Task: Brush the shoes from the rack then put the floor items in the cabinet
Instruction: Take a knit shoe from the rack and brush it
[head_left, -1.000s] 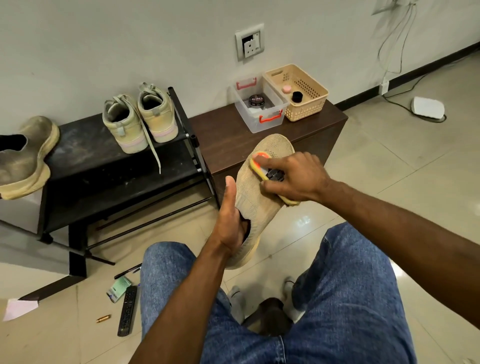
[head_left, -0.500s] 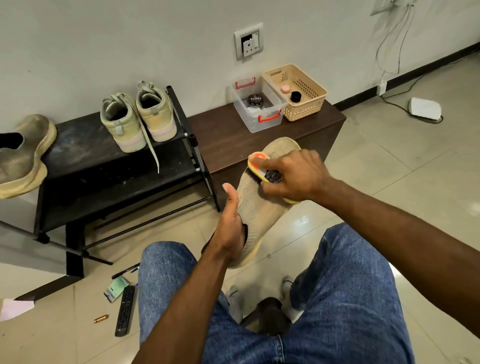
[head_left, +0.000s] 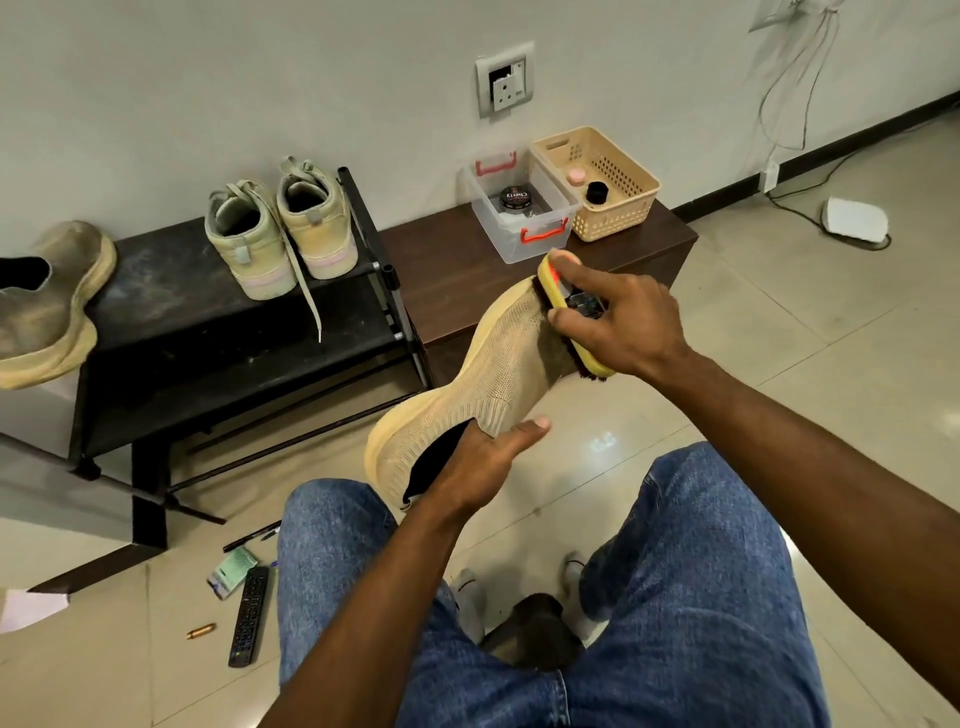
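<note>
A beige knit shoe (head_left: 488, 374) hangs in mid-air over my knees, toe pointing up and right. My left hand (head_left: 483, 462) is pushed into its opening, thumb out along the collar. My right hand (head_left: 623, 322) grips a yellow shoe brush (head_left: 558, 296), its dark bristles pressed on the shoe's toe end. A pair of pale sneakers (head_left: 280, 234) stands on the black shoe rack (head_left: 171, 291). One dirty tan shoe (head_left: 47, 306) lies at the rack's left end. On the floor lie a black remote (head_left: 249, 616), a green packet (head_left: 232, 571), a pen (head_left: 252, 537) and a small brass piece (head_left: 201, 631).
A low brown cabinet (head_left: 447, 270) stands right of the rack, bearing a clear box (head_left: 540, 228) with a polish tin and a beige basket (head_left: 618, 208). A white device (head_left: 854, 221) with a cable lies on the tiles at right. A pink paper (head_left: 31, 608) lies at far left.
The shoe has turned so its side faces up and its toe points further right. My right hand and the brush have slid up toward the toe.
</note>
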